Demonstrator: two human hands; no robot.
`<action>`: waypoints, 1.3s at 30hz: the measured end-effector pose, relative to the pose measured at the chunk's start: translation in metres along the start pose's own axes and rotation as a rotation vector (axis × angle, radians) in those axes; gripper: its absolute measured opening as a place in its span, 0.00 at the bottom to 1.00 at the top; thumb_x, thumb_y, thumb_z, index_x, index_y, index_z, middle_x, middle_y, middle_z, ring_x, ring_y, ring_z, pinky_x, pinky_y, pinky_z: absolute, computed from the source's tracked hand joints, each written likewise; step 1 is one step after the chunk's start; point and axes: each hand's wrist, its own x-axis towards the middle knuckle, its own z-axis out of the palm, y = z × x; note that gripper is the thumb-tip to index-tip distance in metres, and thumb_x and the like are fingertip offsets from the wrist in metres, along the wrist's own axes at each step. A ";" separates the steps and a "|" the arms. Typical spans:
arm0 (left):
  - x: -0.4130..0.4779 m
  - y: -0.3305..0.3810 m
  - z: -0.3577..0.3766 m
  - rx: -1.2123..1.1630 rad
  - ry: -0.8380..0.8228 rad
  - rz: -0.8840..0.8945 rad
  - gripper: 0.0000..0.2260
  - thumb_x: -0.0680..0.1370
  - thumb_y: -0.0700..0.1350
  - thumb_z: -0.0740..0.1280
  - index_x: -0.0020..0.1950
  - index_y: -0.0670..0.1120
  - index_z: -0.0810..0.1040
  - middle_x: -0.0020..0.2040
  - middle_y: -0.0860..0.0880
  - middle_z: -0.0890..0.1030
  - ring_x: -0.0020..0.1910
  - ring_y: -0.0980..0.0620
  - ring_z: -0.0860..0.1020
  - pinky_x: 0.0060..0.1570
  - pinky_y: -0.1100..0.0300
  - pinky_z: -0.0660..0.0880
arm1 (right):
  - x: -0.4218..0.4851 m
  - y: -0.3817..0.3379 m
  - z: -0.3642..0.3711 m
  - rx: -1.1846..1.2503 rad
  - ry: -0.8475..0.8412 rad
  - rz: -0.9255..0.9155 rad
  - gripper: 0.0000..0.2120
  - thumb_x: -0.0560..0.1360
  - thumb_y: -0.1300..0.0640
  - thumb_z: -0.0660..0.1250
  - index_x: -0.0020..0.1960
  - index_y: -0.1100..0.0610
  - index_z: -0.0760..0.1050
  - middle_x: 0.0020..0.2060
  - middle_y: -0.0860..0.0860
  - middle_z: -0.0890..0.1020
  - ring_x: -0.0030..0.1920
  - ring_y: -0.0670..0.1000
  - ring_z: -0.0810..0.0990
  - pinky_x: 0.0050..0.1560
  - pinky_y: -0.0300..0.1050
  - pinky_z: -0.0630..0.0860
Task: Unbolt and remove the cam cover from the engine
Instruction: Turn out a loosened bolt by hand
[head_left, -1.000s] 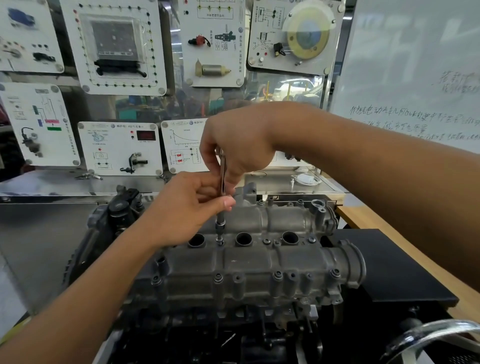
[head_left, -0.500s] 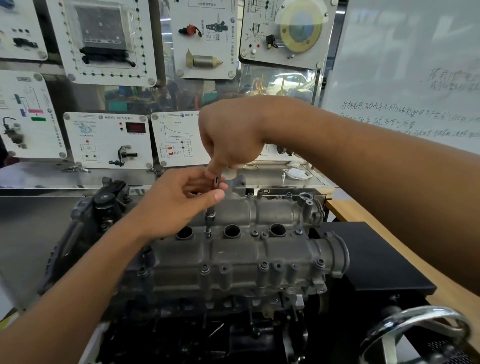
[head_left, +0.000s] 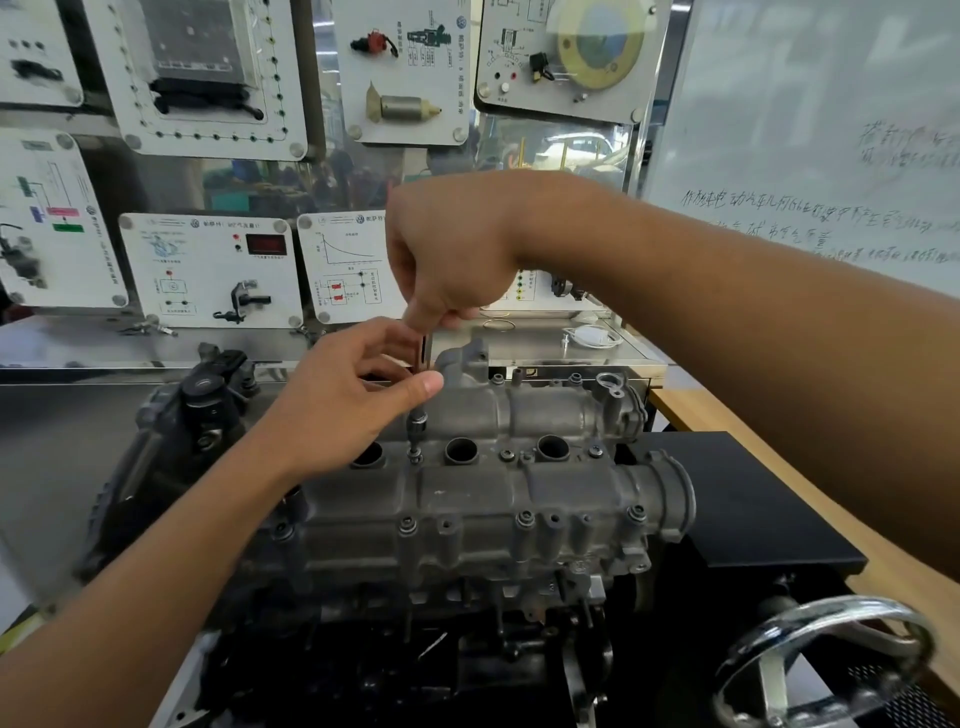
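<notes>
The grey cast cam cover (head_left: 519, 493) sits on the engine in the middle of the view, with three round plug holes along its top and bolts along its edges. A thin socket driver (head_left: 418, 423) stands upright on a bolt (head_left: 414, 456) between the left two holes. My left hand (head_left: 343, 395) pinches the driver's shaft low down, thumb and fingers curled round it. My right hand (head_left: 447, 260) grips the top of the driver from above; its fist hides the handle.
A chrome handwheel (head_left: 826, 660) sticks out at the lower right. A black plate (head_left: 753, 509) and a wooden bench edge (head_left: 737, 452) lie to the right. White training panels (head_left: 213, 270) and a steel shelf (head_left: 545, 353) stand behind the engine. A whiteboard (head_left: 831, 130) fills the upper right.
Both hands stay on the driver on the same bolt. My right fist has turned slightly on top of it and hides more of the shaft. The camera has shifted a little.
</notes>
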 end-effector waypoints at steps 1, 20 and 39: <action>-0.001 0.001 -0.002 -0.011 -0.073 0.017 0.11 0.75 0.50 0.73 0.56 0.59 0.79 0.51 0.62 0.85 0.50 0.62 0.83 0.55 0.64 0.77 | -0.001 0.000 -0.002 0.010 0.001 -0.017 0.06 0.73 0.52 0.74 0.44 0.55 0.83 0.33 0.48 0.84 0.36 0.49 0.80 0.41 0.41 0.77; 0.028 0.024 0.046 -0.111 -0.039 0.071 0.07 0.74 0.42 0.76 0.45 0.53 0.83 0.40 0.54 0.86 0.41 0.54 0.86 0.49 0.53 0.84 | -0.038 0.043 0.009 0.275 0.195 0.020 0.15 0.71 0.48 0.76 0.54 0.49 0.78 0.48 0.47 0.83 0.46 0.46 0.81 0.50 0.44 0.78; 0.020 0.009 0.072 -0.183 -0.072 0.094 0.08 0.75 0.39 0.74 0.48 0.52 0.83 0.41 0.52 0.86 0.40 0.53 0.86 0.47 0.59 0.83 | -0.033 0.069 0.042 0.426 0.183 0.019 0.06 0.73 0.57 0.74 0.50 0.51 0.82 0.43 0.49 0.84 0.35 0.41 0.78 0.42 0.38 0.76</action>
